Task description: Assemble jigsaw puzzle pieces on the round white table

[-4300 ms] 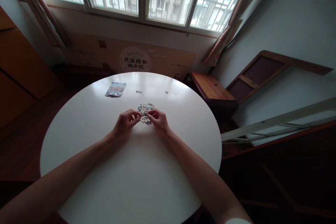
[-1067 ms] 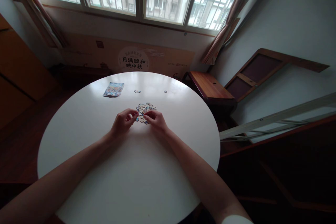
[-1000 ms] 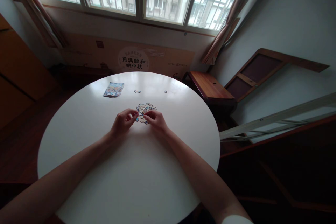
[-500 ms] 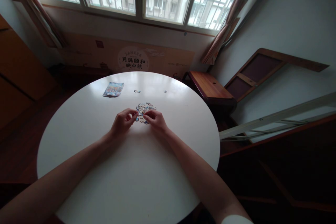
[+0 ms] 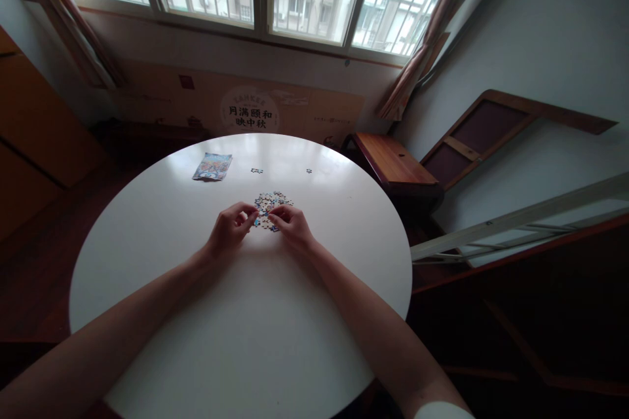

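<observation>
A loose pile of small jigsaw puzzle pieces (image 5: pixel 274 201) lies on the white round table (image 5: pixel 230 334). My left hand (image 5: pixel 234 221) is at the left side of the pile, thumb and forefinger pinched together. Facing it from the right, my right hand (image 5: pixel 291 222) is closed in a similar pinch. The fingertips of both hands nearly meet over the near part of the pile. Each pinch seems to be on a puzzle piece, but the pieces there are too small to make out clearly.
Beyond the pile lie a few joined pieces (image 5: pixel 257 171) and a small piece or cluster (image 5: pixel 309 171). A colourful picture packet (image 5: pixel 213 167) rests at the far left of the table. A wooden side table (image 5: pixel 393 157) stands behind on the right, below the barred window (image 5: pixel 309 0).
</observation>
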Demonstrator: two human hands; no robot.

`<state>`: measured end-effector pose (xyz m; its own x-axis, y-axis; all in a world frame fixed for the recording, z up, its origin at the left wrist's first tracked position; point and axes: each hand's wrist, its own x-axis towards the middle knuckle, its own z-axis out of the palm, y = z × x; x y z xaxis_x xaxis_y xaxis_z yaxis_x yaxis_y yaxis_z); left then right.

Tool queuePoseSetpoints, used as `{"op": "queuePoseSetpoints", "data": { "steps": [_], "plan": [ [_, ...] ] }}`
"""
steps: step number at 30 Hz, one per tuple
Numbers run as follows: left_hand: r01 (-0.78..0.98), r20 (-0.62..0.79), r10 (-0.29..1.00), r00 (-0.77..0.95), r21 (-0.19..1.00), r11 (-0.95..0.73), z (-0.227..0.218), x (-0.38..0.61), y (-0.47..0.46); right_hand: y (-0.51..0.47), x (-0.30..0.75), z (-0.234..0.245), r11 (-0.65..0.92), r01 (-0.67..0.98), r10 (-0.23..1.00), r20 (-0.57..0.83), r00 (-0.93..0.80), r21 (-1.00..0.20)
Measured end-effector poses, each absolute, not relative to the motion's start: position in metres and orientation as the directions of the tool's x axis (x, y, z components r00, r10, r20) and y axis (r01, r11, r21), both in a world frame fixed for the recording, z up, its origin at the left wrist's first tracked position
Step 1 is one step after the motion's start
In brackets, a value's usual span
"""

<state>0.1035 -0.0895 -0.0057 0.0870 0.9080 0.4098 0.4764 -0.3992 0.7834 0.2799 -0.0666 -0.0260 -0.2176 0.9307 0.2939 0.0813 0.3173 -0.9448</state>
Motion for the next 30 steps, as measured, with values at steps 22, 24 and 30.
{"op": "queuePoseSetpoints", "data": {
  "steps": [22, 24, 30],
  "plan": [
    [0.471, 0.440, 0.893, 0.098, 0.769, -0.431, -0.0049, 0.1034, -0.0897, -0.0672, 0.2802, -0.0258, 0.324, 0.071, 0.930, 0.303, -0.210, -0.944],
    [0.474, 0.438, 0.894, 0.094, 0.770, -0.427, -0.0043, 0.1038, -0.0901, -0.0675, 0.2803, -0.0256, 0.322, 0.077, 0.930, 0.300, -0.212, -0.944],
    [0.475, 0.443, 0.891, 0.099, 0.766, -0.434, -0.0049, 0.1034, -0.0895, -0.0668, 0.2806, -0.0262, 0.323, 0.075, 0.930, 0.302, -0.210, -0.943]
  ]
}}
